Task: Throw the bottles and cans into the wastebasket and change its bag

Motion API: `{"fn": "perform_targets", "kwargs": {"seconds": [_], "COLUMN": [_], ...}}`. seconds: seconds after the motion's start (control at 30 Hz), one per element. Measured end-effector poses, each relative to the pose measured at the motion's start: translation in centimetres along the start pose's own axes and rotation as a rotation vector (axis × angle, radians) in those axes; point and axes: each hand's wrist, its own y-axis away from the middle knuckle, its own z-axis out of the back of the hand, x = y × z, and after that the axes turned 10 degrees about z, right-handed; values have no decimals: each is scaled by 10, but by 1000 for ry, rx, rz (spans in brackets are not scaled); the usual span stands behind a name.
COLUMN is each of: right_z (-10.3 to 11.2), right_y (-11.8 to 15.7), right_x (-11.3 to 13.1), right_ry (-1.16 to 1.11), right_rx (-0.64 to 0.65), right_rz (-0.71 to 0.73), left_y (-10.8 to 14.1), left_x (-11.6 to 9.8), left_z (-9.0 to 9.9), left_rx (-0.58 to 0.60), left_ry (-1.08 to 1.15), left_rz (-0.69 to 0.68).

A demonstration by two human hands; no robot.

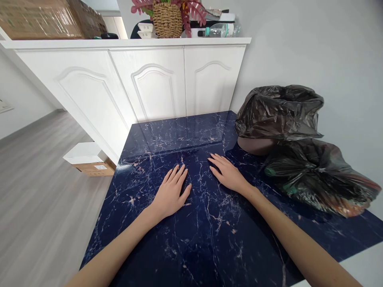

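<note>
My left hand lies palm down on a dark blue marbled tabletop, fingers stretched out and thumb apart. To its right, my right hand also rests on the tabletop with its fingers extended. Neither hand holds anything. Nearest to the right hand is a bin lined with a black plastic bag, standing against the wall. In front of that bin lies a knotted, filled black garbage bag, with green and orange contents showing through the thin plastic.
White cabinets stand at the table's far edge. On top are a large taped cardboard box, a wicker basket with pink leaves, and a plastic bottle on its side. A smaller box sits on the floor to the left.
</note>
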Motion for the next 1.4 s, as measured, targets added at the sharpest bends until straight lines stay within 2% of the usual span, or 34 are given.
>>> {"fn": "perform_targets", "kwargs": {"seconds": [0.37,0.7,1.03,1.27,1.4], "right_z": [-2,-2,-2,-2,-3], "right_y": [0,1,1,1,1], "right_x": [-2,-2,-2,-2,-2], "right_ry": [1,-1,-1,-2,-1], "right_rx": [-14,-7,-13,-17,-14], "right_rz": [12,8,12,16,11], "left_y": [0,1,0,0,0], "left_x": [6,2,2,5,3], "left_z": [-6,0,0,-4,-3], "left_rx": [-58,9,-2,-51,-24], "left_ry": [33,17,26,39,31], "left_rz": [-42,-2,-13,-40,-20]}}
